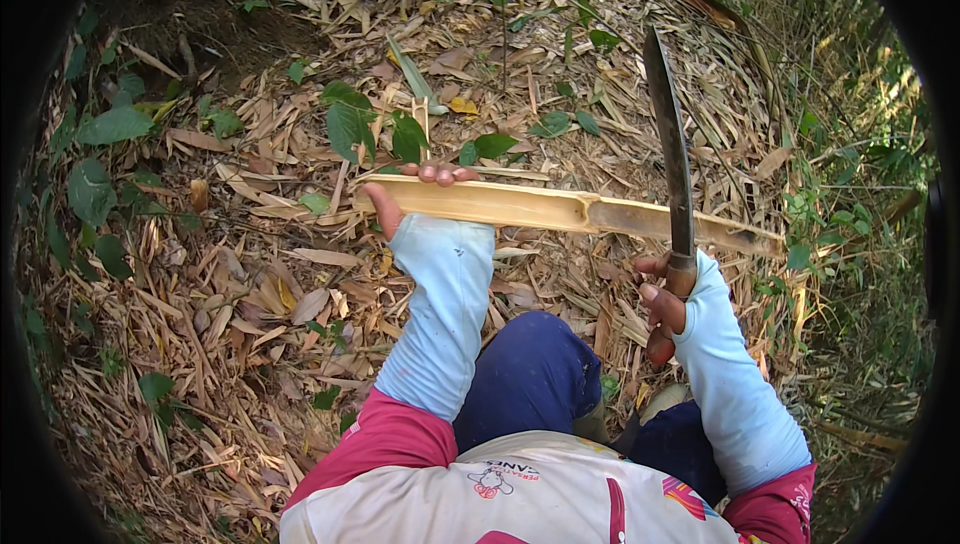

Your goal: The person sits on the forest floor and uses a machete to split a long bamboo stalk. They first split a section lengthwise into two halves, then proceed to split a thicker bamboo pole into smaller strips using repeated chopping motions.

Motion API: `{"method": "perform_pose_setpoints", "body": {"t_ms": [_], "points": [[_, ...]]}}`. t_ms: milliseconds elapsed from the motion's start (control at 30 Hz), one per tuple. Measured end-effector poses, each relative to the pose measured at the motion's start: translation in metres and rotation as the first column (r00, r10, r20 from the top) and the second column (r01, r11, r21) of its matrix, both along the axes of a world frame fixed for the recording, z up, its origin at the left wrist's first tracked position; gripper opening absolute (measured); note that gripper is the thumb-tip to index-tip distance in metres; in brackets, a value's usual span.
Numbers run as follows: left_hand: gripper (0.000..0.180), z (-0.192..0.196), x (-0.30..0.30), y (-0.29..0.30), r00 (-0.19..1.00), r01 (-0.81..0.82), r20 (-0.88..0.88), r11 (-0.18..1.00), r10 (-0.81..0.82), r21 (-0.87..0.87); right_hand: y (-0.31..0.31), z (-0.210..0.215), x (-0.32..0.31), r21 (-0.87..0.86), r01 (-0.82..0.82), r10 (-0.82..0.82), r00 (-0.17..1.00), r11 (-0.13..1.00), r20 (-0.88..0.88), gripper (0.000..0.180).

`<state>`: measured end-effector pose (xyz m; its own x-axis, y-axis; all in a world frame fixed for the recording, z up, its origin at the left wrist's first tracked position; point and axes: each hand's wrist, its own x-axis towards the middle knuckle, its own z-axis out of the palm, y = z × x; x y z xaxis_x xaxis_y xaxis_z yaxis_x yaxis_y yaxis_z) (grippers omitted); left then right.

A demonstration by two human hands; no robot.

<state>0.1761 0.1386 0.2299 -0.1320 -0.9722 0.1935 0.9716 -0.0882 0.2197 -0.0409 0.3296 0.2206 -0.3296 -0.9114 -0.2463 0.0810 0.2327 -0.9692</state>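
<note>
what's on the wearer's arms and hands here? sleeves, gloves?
Both forearms wear pale blue stretch arm covers that reach over the back of the left hand and right hand, leaving the fingers bare. No gloves. Above the elbows, magenta sleeves run up to a white top with small printed graphics.

The split length of bamboo (560, 209) is pale yellow, browner toward 3 o'clock. The long knife blade (672, 154) is dark grey. 2 light blue arm sleeves (445, 314) meet magenta cuffs; trousers (530, 374) are navy. Ground litter (230, 274) is tan, leaves green.
</note>
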Motion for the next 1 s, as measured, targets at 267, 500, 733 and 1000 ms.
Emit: {"method": "perform_pose_setpoints", "body": {"t_ms": [267,500,733,1000], "points": [[0.047,0.002,-0.003,0.002,1.0,-0.007,0.031,1.0,0.007,-0.008,-0.003,-0.002,0.002,0.006,0.002,-0.002,0.999,1.0,-0.035,0.052],[0.046,0.006,-0.011,0.008,1.0,0.017,-0.003,0.998,-0.017,0.057,-0.008,-0.019,-0.001,-0.103,0.139,-0.134,0.99,0.985,0.053,0.048],[0.045,0.001,-0.014,0.009,0.999,0.04,-0.036,0.999,-0.04,0.004,-0.009,-0.019,-0.006,-0.117,0.27,-0.252,0.956,0.956,0.149,0.042],[0.044,0.002,-0.015,0.012,0.997,0.064,-0.048,0.998,-0.064,-0.008,-0.01,-0.02,-0.004,-0.093,0.288,-0.269,0.947,0.953,0.173,0.047]]}}
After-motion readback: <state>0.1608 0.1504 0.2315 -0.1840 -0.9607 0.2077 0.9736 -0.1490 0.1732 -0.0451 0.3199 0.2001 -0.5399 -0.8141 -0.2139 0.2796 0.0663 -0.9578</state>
